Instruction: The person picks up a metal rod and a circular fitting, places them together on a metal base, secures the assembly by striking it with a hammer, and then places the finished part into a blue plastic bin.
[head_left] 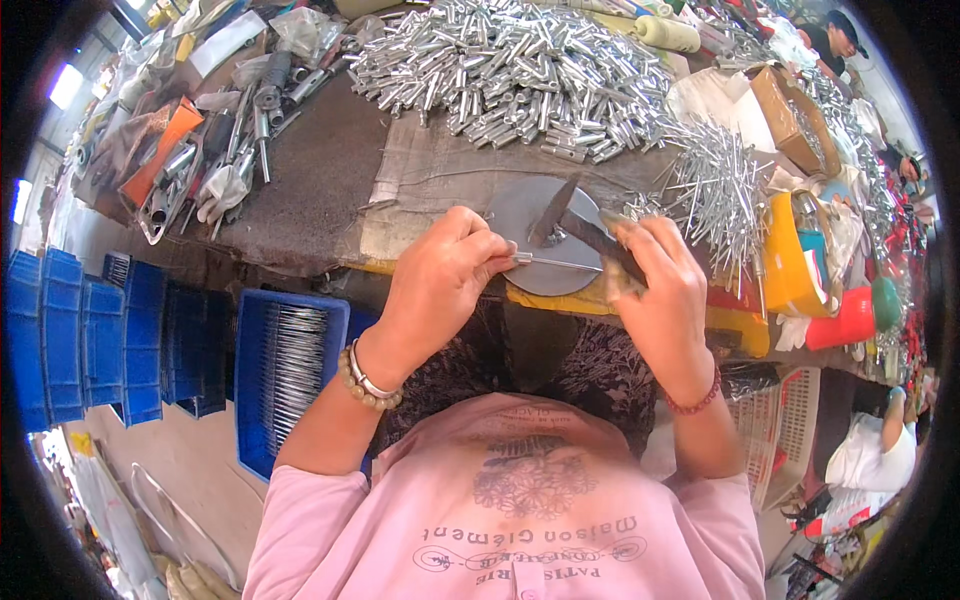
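Steel rod sits pinched in the left hand just above the round metal plate, while the right hand grips what looks like a dark tool.

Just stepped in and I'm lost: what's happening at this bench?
A person in a pink shirt works at a cluttered bench. The left hand pinches a thin metal pin at one end, and the right hand grips a dark flat tool against it, over a round grey metal disc. A heap of short silver tubes lies behind; a blue crate of rods sits lower left.
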